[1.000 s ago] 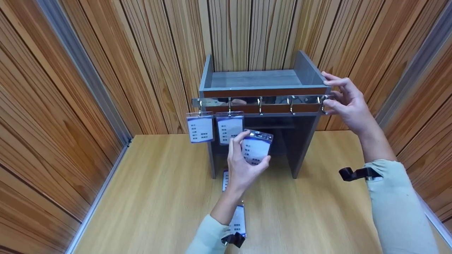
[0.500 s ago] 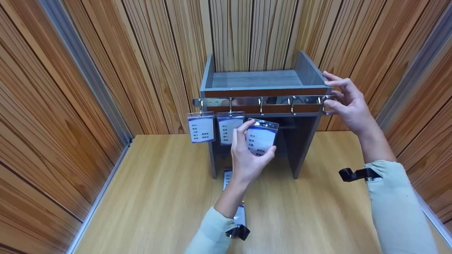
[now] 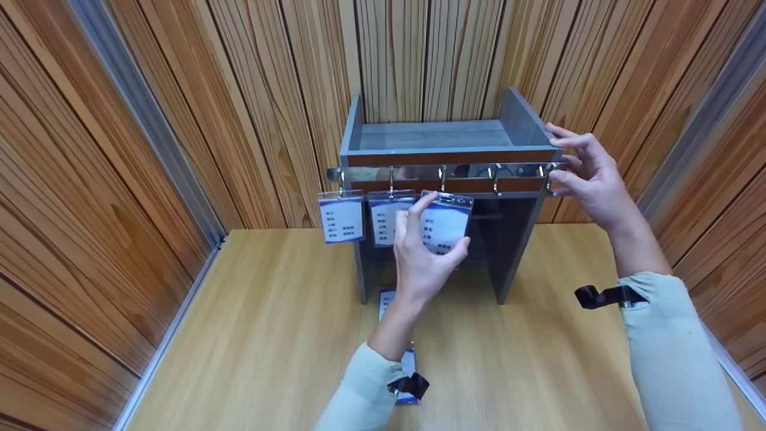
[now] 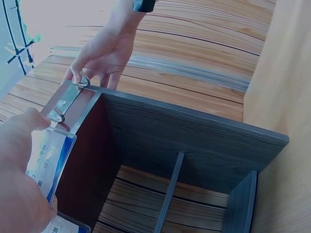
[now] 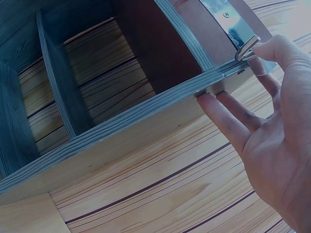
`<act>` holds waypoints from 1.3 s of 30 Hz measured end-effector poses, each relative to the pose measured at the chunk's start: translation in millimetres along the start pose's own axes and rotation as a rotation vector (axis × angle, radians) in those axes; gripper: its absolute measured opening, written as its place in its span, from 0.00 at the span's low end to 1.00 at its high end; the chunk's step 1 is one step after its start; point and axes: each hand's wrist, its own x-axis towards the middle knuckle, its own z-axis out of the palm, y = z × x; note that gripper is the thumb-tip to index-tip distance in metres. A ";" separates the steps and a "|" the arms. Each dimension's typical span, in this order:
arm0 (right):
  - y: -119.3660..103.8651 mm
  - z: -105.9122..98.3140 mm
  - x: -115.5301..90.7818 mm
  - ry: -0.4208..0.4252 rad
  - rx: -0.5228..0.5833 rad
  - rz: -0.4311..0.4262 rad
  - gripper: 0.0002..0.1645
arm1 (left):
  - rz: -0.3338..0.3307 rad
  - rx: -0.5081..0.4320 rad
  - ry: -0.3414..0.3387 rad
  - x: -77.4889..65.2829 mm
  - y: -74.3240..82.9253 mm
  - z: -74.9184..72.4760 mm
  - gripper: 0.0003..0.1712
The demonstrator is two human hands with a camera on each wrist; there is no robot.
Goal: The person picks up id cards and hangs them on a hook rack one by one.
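Note:
My left hand point(image 3: 419, 257) pinches a clear ID badge point(image 3: 447, 222) by its edges, index finger at the top and thumb below. The badge's slotted top edge overlaps the lower end of the middle hook point(image 3: 443, 178) in the head view. Two similar badges hang from the hooks to its left, a left one point(image 3: 341, 220) and a second badge point(image 3: 382, 224) partly behind my fingers. At the far end, my right hand point(image 3: 589, 173) grips the metal hook rail point(image 5: 226, 19), thumb by the last hook point(image 5: 248, 47), other fingertips against the shelf's side.
The rail runs across the front of a small grey shelf unit point(image 3: 434, 134) standing on the wooden table point(image 3: 269, 335). Two more badges, one farther back point(image 3: 386, 297) and one nearer point(image 3: 409, 359), lie partly behind my left arm. Wood-panelled walls point(image 3: 281, 108) surround the table.
My left hand has raised the badge up and slightly right, from below the rail to the middle hook's lower end. The right hand has stayed in place.

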 end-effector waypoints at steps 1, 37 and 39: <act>0.0 0.2 0.0 0.001 0.000 0.000 0.27 | 0.001 0.003 0.003 0.5 -0.3 0.5 0.46; 2.2 -1.4 -0.1 0.007 0.000 0.017 0.27 | -0.086 0.145 0.054 4.7 1.2 7.2 0.44; 1.9 -1.0 0.1 0.007 0.000 0.015 0.27 | -0.101 0.155 0.054 5.2 0.9 8.3 0.44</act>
